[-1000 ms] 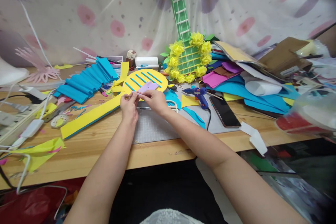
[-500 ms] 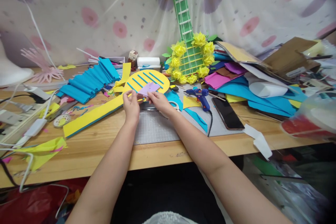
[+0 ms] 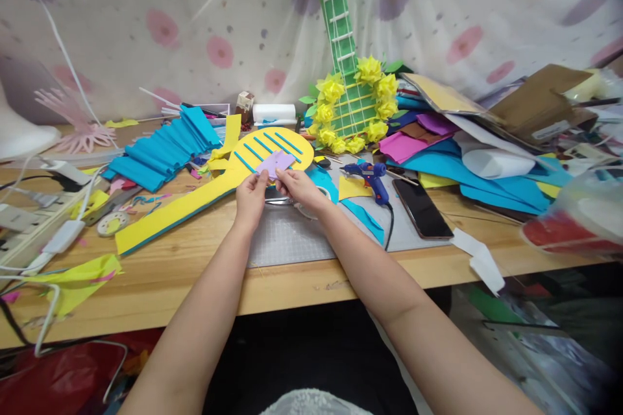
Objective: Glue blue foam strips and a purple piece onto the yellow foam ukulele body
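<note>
A small piece of purple paper point(image 3: 275, 163) is pinched between both my hands, its upper part showing above the fingertips. My left hand point(image 3: 251, 194) is closed at its lower left edge. On the right edge my right hand point(image 3: 296, 187) also grips it, thumb and fingers together. Just behind lies a yellow paper guitar shape point(image 3: 185, 211) with blue strips on its round body and a long neck reaching left. Below my right hand, scissors point(image 3: 314, 204) rest on the grey cutting mat point(image 3: 287, 240), partly hidden by the hand and wrist.
A blue glue gun point(image 3: 372, 178) and a black phone point(image 3: 421, 209) lie to the right. A green guitar with yellow flowers point(image 3: 348, 104) leans at the back. Blue crepe paper point(image 3: 160, 149) and a power strip point(image 3: 29, 227) are left; a paper pile point(image 3: 491, 175) stands right.
My left hand has shifted slightly right, closer to my right hand. The purple paper is held between both hands' fingertips, turned a little.
</note>
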{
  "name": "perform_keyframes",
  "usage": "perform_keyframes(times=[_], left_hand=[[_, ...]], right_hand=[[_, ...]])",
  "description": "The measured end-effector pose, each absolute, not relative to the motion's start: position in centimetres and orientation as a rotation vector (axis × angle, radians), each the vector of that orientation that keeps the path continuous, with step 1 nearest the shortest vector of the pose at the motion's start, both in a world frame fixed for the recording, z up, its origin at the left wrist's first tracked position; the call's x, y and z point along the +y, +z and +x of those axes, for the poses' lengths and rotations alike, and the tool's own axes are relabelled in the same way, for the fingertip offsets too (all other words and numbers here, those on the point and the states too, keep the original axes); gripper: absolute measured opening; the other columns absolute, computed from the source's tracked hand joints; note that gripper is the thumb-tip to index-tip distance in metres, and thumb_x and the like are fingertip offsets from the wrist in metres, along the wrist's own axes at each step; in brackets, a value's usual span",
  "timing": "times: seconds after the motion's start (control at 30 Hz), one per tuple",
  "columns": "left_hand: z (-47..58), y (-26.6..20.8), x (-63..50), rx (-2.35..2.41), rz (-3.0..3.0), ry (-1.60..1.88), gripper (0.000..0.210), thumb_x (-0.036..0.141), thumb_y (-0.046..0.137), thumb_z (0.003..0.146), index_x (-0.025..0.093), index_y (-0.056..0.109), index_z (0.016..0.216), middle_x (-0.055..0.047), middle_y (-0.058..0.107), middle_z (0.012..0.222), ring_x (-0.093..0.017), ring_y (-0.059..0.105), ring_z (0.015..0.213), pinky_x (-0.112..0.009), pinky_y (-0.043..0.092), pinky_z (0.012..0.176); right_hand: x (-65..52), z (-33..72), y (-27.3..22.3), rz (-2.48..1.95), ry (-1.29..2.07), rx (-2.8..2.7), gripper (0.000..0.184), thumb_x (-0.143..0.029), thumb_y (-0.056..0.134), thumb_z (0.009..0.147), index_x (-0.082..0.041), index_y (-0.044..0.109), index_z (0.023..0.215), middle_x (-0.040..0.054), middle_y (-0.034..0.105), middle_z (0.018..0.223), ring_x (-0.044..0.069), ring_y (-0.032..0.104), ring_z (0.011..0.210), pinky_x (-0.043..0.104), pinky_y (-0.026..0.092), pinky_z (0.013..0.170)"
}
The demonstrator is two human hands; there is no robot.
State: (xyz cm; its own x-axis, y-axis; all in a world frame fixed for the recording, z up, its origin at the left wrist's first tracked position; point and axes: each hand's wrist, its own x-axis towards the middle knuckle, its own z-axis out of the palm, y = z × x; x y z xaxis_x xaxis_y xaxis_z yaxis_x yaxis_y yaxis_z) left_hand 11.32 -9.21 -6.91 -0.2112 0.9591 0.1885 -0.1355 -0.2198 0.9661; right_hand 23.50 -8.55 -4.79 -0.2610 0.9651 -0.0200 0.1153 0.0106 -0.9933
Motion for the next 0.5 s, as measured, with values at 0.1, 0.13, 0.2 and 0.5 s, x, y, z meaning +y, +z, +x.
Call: perform_keyframes(times=[0.1, 0.13, 0.2, 0.5], left_hand=[[11.45, -6.82, -9.37, 1.125, 1.157, 1.574, 0.027, 0.035, 0.064, 0.072, 0.016, 0.055, 0.056, 0.003, 0.049, 0.05, -0.009, 0.046, 0.052, -0.02, 0.037, 0.053], [11.41, -6.85, -9.36, 1.123, 1.164, 1.574, 0.026, 0.034, 0.064, 0.073, 0.016, 0.055, 0.057, 0.003, 0.049, 0.051, -0.009, 0.046, 0.052, -0.02, 0.038, 0.054], [11.29, -6.95, -9.3, 1.108, 1.198, 1.578, 0.023, 0.032, 0.062, 0.074, 0.016, 0.058, 0.059, 0.002, 0.052, 0.053, -0.009, 0.049, 0.055, -0.02, 0.039, 0.057], [11.37, -7.08, -9.59, 0.976, 1.107, 1.543, 0.016, 0.028, 0.065, 0.072, 0.018, 0.059, 0.062, 0.004, 0.041, 0.046, -0.01, 0.045, 0.048, -0.02, 0.04, 0.053]], right_hand=[[-8.66, 23.47, -5.06, -1.153, 1.268, -1.612, 0.05, -0.058, 0.04, 0.081, -0.015, 0.05, 0.057, -0.0042, 0.044, 0.047, 0.006, 0.036, 0.043, 0.02, 0.028, 0.045], [-8.72, 23.44, -5.12, -1.153, 1.229, -1.643, 0.051, -0.059, 0.039, 0.08, -0.015, 0.05, 0.058, -0.0037, 0.044, 0.049, 0.006, 0.037, 0.045, 0.02, 0.028, 0.046], [-8.83, 23.41, -5.22, -1.144, 1.146, -1.684, 0.051, -0.061, 0.04, 0.079, -0.016, 0.048, 0.058, -0.0033, 0.045, 0.052, 0.007, 0.037, 0.048, 0.021, 0.027, 0.048], [-9.1, 23.9, -4.86, -1.074, 1.216, -1.643, 0.05, -0.063, 0.039, 0.079, -0.019, 0.035, 0.054, -0.0057, 0.03, 0.047, 0.007, 0.028, 0.046, 0.022, 0.023, 0.046]])
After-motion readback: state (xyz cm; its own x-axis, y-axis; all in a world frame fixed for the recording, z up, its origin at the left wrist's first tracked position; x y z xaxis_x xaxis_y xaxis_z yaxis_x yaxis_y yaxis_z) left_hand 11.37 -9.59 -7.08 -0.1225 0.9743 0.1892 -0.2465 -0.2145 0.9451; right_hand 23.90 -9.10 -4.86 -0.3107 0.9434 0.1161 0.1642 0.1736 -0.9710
